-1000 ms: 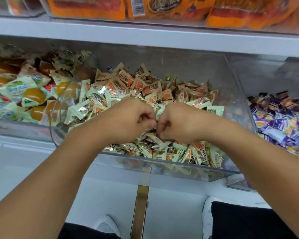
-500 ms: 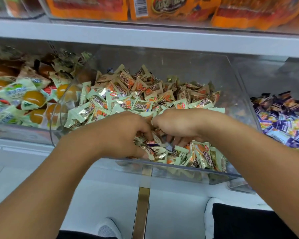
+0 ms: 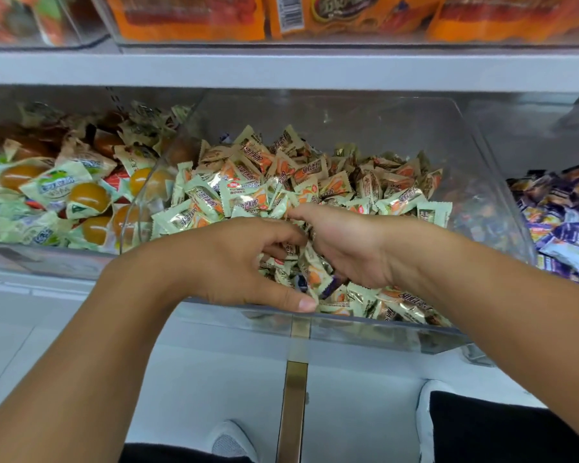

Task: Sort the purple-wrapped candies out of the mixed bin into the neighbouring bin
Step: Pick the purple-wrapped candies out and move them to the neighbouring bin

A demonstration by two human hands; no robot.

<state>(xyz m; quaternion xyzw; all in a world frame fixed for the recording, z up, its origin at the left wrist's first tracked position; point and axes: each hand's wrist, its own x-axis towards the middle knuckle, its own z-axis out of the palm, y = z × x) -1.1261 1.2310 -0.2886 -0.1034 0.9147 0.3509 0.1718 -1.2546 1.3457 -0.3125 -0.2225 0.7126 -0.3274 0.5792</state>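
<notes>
My left hand (image 3: 234,262) sits low centre of frame, fingers curled down into the candy pile, thumb out along the front lip of the mixed bin (image 3: 375,332). Can't tell if it actually pinches anything. My right hand (image 3: 345,245) is just beside it, nearly touching, fingers buried in the wrappers; hidden, so grip unclear too.

Mixed bin fills frame centre, mostly pale green and orange wrapped candies (image 3: 248,195). Between the two hands, low in the pile, a dark purple-wrapped candy (image 3: 330,289) shows, partly covered. Possibly another dark bit just left of it, too small to call. Neighbouring bin (image 3: 502,208) is at right edge of frame, already holding purple candies (image 3: 562,225).

Step as I read it: digging and searching, both hands parting the pile to expose a purple one. Not yet lifted.

Next move calls for pinching that purple wrapper free without dragging green ones along, then carrying it right over the clear wall and dropping it in.
</notes>
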